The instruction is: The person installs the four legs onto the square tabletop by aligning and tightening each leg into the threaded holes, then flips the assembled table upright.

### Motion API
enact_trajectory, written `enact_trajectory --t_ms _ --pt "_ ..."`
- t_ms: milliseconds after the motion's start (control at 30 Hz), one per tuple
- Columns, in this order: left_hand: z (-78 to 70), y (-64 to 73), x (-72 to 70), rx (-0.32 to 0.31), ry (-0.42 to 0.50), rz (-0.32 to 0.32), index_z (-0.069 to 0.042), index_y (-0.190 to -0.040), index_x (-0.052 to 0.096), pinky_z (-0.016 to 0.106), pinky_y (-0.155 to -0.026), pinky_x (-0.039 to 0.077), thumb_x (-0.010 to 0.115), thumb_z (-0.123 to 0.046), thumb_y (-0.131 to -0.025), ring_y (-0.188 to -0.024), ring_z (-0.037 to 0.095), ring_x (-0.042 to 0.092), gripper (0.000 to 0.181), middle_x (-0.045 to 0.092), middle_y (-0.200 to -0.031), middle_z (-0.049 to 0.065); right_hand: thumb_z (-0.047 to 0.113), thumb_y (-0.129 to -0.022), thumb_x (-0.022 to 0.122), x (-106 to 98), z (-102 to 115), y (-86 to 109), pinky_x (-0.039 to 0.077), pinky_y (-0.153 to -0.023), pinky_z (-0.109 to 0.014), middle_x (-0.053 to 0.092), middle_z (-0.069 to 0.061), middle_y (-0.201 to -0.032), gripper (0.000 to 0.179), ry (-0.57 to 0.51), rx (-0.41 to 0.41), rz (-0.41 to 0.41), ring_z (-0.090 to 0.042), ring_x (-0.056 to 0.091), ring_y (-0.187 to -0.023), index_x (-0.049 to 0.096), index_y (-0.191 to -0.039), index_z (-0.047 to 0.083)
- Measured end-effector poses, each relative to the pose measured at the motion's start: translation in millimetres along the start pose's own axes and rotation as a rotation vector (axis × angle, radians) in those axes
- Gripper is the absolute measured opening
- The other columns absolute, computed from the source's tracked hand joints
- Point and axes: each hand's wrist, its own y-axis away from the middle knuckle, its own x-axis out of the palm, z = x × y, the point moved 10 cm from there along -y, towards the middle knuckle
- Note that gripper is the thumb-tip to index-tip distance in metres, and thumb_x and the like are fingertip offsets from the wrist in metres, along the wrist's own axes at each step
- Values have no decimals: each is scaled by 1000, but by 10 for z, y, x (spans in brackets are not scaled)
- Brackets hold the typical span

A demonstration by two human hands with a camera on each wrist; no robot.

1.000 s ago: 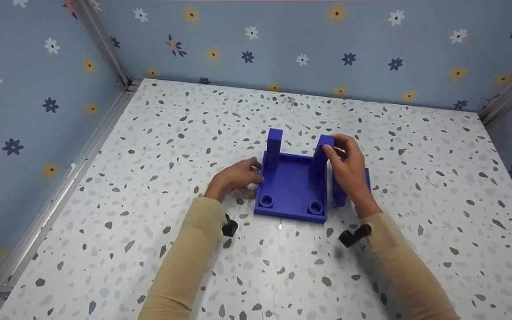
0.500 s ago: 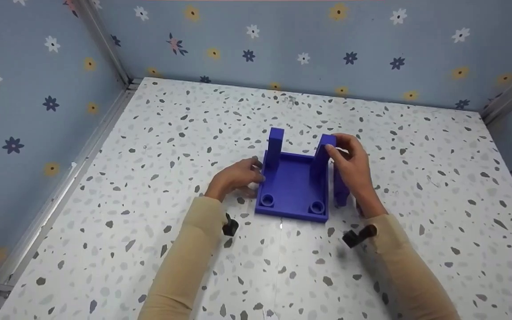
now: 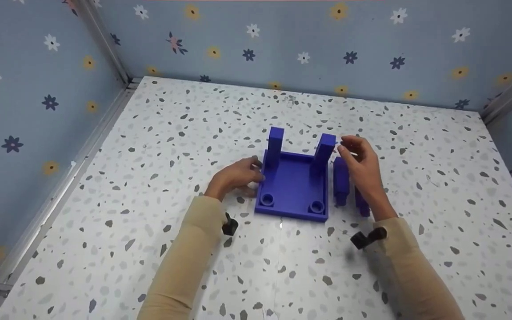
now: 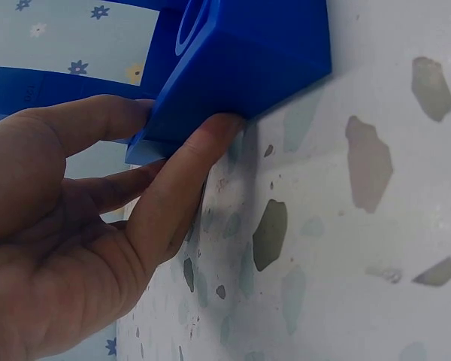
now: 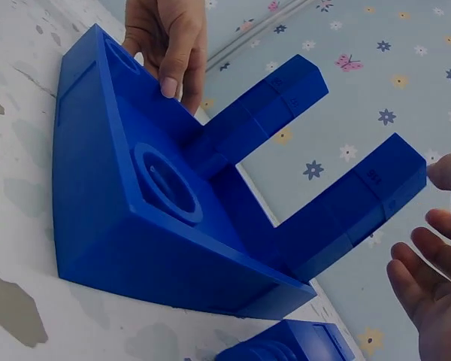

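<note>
A blue-purple square plastic tabletop [image 3: 291, 186] lies underside up, with a raised rim. Two block-shaped legs, the left leg [image 3: 276, 144] and the right leg [image 3: 325, 149], stand upright in its far corners. Round sockets show in the near corners, one being the near right socket [image 3: 317, 206]. My left hand [image 3: 237, 174] holds the left edge, its thumb at the rim and another finger low against the outer wall. My right hand [image 3: 365, 169] hovers just right of the right leg, fingers loosely bent with nothing in them.
Two loose legs lie right of the tabletop: a nearer loose leg [image 3: 341, 180] and a farther one [image 3: 362, 204], partly hidden under my right hand. The speckled white table [image 3: 185, 133] is bounded by flowered panels at the back and sides.
My right hand has let go of the far right leg and moved a little to the right, uncovering more of the loose legs. The left hand and tabletop have stayed put.
</note>
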Motion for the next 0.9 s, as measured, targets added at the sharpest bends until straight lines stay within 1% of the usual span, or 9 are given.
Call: enact_trajectory --t_ms 133,167,267,433,600,667,767,900 --pt "4 -10 26 -1 85 21 -6 -136 41 34 -81 58 58 -12 -89 -113 26 59 51 52 -130 13 30 -92 63 -64 -37 3 48 -95 -25 54 -13 -126 43 28 26 2 -16 56 -111 53 -126 6" --pt "3 -13 33 1 102 26 -5 -137 41 32 -82 58 58 -11 -89 -114 26 58 51 52 -131 14 31 -92 63 -80 -51 2 48 -94 -25 54 -13 -126 44 33 33 4 -16 56 -111 53 -127 6" --pt "6 -16 38 -1 125 27 -5 -138 40 32 -83 58 57 -9 -89 -115 27 57 52 52 -131 14 32 -91 63 -124 -95 -5 47 -94 -25 54 -13 -126 46 53 50 7 -16 56 -111 52 -127 6" --pt "-4 -8 38 0 133 23 -5 -138 40 32 -85 57 57 -8 -88 -113 27 58 53 53 -129 14 33 -92 63 -194 -137 2 46 -94 -25 53 -14 -126 48 88 62 17 -16 55 -110 51 -128 5" --pt "4 -7 32 -1 131 22 -5 -139 39 33 -88 55 58 -8 -88 -114 27 58 54 54 -128 13 25 -93 61 -241 -53 64 44 -92 -22 51 -17 -129 47 86 117 30 -20 53 -112 48 -130 0" --pt "8 -9 26 1 116 17 -6 -139 40 33 -90 54 59 -9 -88 -113 26 58 54 54 -129 13 21 -94 61 -261 -51 71 45 -91 -20 51 -18 -129 46 72 138 32 -22 52 -113 47 -131 -2" --pt "7 -6 27 2 109 19 -6 -139 39 34 -93 53 58 -10 -88 -114 26 58 54 54 -129 13 22 -94 60 -311 -147 52 46 -89 -18 51 -15 -130 45 82 159 28 -21 52 -113 48 -132 0" --pt "9 -8 25 3 110 21 -6 -139 39 35 -95 52 58 -10 -89 -115 26 57 54 55 -128 13 28 -93 61 -381 -256 43 46 -88 -15 51 -13 -131 49 126 181 24 -18 51 -113 47 -133 3"
